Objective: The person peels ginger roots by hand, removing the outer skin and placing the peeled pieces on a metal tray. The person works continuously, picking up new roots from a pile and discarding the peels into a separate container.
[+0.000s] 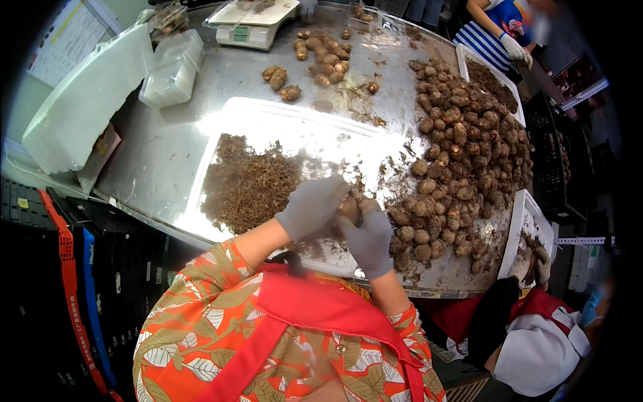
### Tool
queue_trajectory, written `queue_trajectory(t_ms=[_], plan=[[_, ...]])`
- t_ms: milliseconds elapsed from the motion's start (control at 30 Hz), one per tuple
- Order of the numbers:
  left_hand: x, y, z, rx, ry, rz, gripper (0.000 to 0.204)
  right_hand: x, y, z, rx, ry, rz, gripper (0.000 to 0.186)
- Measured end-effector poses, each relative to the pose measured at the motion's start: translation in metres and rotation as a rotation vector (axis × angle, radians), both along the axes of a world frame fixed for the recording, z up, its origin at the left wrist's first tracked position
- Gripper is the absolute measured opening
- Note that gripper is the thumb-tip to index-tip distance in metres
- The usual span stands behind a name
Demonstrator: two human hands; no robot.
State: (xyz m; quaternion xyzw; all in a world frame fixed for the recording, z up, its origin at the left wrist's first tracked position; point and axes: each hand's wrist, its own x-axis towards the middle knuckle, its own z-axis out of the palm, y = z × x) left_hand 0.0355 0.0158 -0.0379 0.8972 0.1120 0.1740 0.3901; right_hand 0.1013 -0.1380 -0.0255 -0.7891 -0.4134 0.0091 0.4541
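Both my hands wear grey gloves and meet over the right part of a white tray. Between them is a small brown taro, partly covered by my fingers. My left hand closes on its left side, and my right hand grips it from the right and below. A heap of brown fibrous peelings lies in the tray to the left of my hands, with loose scraps scattered around. On the right, a large pile of soil-covered taros rests on the metal table.
Several cleaner taros lie at the back near a white scale. Clear plastic boxes and a white foam piece stand at left. Co-workers' gloved hands are at far right and over another tray at near right.
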Motion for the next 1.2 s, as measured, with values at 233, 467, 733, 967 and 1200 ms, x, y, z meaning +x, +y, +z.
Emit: queue_trajectory(t_ms=[233, 467, 733, 967, 1200], plan=[[-0.006, 0.013, 0.006, -0.147, 0.087, -0.077, 0.025, 0.004, -0.006, 0.005, -0.070, 0.298, 0.078, 0.051], [-0.018, 0.009, 0.043, -0.165, 0.209, -0.172, 0.026, 0.012, -0.010, -0.001, -0.110, 0.397, 0.091, 0.041], [-0.013, 0.007, 0.037, 0.085, 0.329, -0.182, 0.022, 0.001, -0.005, 0.017, -0.251, 0.388, 0.179, 0.041], [-0.001, 0.021, 0.003, -0.108, 0.111, -0.050, 0.021, -0.003, 0.000, 0.009, -0.187, 0.229, 0.108, 0.040], [-0.007, 0.026, -0.004, -0.033, -0.092, 0.106, 0.020, 0.007, -0.002, 0.000, 0.038, 0.249, 0.114, 0.044]])
